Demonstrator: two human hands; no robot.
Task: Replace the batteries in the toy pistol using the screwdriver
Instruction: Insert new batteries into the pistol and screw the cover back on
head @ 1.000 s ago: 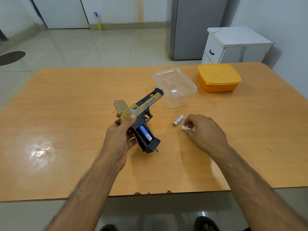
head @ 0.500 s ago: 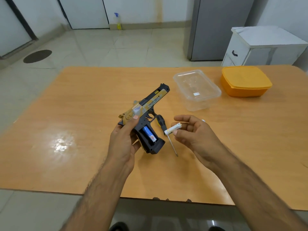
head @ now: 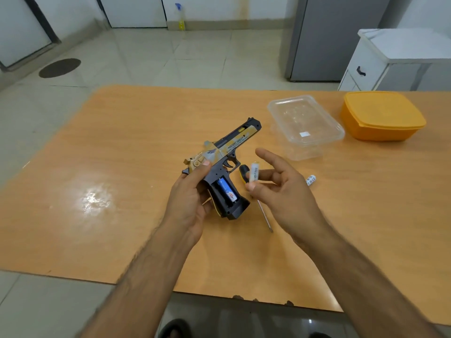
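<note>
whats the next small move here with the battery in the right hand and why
Probably bring the white battery pinched in the right hand over to the open grip of the toy pistol and seat it beside the blue battery. The left hand holds the pistol with its compartment uncovered and facing up, and there looks to be room beside the blue cell.

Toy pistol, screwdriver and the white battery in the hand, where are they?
toy pistol [head: 234,142]: head view, on the tan slide.
screwdriver [head: 243,170]: head view, on the black handle.
white battery [head: 254,172]: head view, on its middle, pinched by the right hand [head: 285,191].
</note>
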